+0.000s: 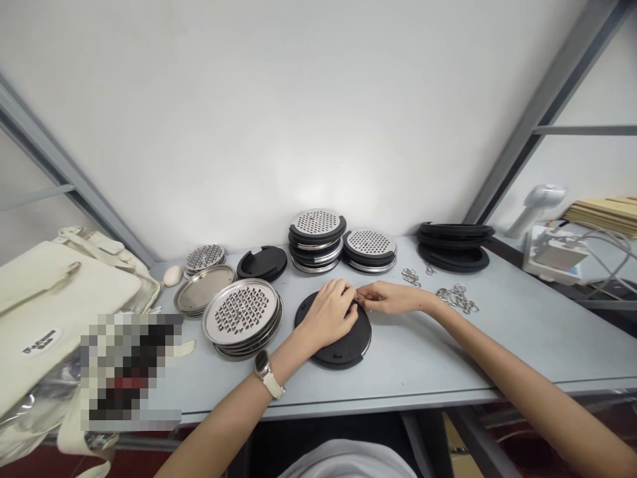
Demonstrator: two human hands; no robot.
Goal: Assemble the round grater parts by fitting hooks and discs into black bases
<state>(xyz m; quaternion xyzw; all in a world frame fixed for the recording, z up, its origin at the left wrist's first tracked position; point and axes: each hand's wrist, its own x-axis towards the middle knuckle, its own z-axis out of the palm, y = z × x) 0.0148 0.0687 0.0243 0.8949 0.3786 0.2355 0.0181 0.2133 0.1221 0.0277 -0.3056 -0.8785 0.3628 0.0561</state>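
A round black plastic disc [343,350] lies on the table in front of me. My left hand [330,313] rests over it, fingers curled down and pressing on its upper right part. At the disc's far right edge, my right hand [391,297] has its fingers pinched together close to the left fingertips. Whatever sits in that pinch is too small to name. Small metal rings or hooks [456,299] lie in a loose pile to the right, with more metal rings [411,277] behind.
Round metal grater plates [242,312] are stacked at left, beside plain metal discs [205,289]. Behind stand a black holder [263,263] and assembled grater stacks [317,236] [369,249]. Black rings [454,255] are piled back right. A cream bag [64,312] is at left.
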